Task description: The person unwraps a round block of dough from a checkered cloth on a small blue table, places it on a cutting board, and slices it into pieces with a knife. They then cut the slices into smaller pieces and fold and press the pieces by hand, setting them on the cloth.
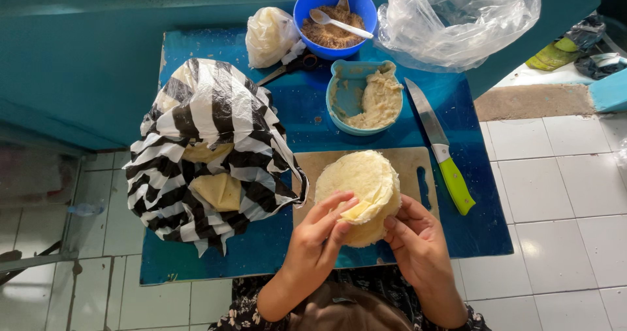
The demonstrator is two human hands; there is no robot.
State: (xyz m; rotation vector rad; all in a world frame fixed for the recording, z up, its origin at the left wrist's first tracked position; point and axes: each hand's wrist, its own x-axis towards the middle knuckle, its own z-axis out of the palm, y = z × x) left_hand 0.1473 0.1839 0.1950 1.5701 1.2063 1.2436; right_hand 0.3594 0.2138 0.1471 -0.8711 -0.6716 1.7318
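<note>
Both hands are on a stack of thin round pale wrappers, held just above the wooden cutting board. The left hand has its fingers spread a bit and curled over the near edge of the stack, fingertips picking at the top sheet, where a small flap looks lifted. My guess is the sheets stick together, so you have to tease one loose at the rim. The right hand is clamped on the stack from the other side, thumb on the rim and the rest of the fingers tucked underneath, basically propping the pile so it doesn't flop.

Everything else sits beyond the fingertips, within easy reach, which makes sense for working seated:
- a teal dish of pale mash straight past the stack
- further out, a blue bowl of brown crumbly stuff with spoons in it
- a knife with a green handle off to the right-hand side of the fingers, blade pointing away
- a striped black-and-white plastic bag to the left of the left fingers, with yellowish folded pieces showing through
- a clear plastic bag at the far right corner

All on a blue table.
</note>
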